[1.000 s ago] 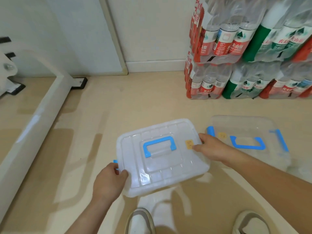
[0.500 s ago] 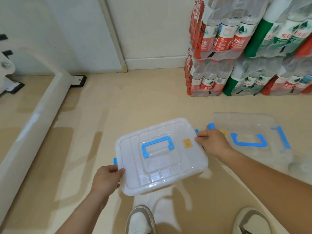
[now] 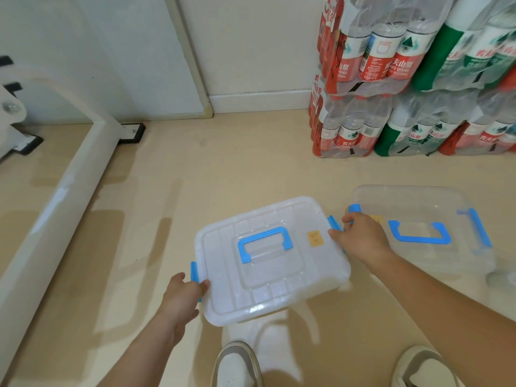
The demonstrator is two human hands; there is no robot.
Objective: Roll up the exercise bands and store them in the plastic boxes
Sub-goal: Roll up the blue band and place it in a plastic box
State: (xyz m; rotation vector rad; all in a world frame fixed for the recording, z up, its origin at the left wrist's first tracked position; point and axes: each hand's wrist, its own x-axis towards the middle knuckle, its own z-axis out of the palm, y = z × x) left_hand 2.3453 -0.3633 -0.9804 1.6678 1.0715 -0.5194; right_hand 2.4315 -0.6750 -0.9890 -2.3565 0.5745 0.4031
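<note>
A plain indoor room used for storage; whether it belongs to a home or a gym cannot be told.

Beyond the right hand point(image 3: 360, 238), shrink-wrapped packs of bottled water point(image 3: 391, 65) are stacked against a white wall point(image 3: 251, 37) with a pale skirting board point(image 3: 257, 100). Well out to the left of the left hand point(image 3: 181, 297), a white tubular frame point(image 3: 69, 191) stands on black feet point(image 3: 131, 132) on a smooth beige floor point(image 3: 223, 163). A lidded clear box point(image 3: 268, 263) is held between the hands, with a second clear box point(image 3: 446, 219) just past the right hand.
</note>
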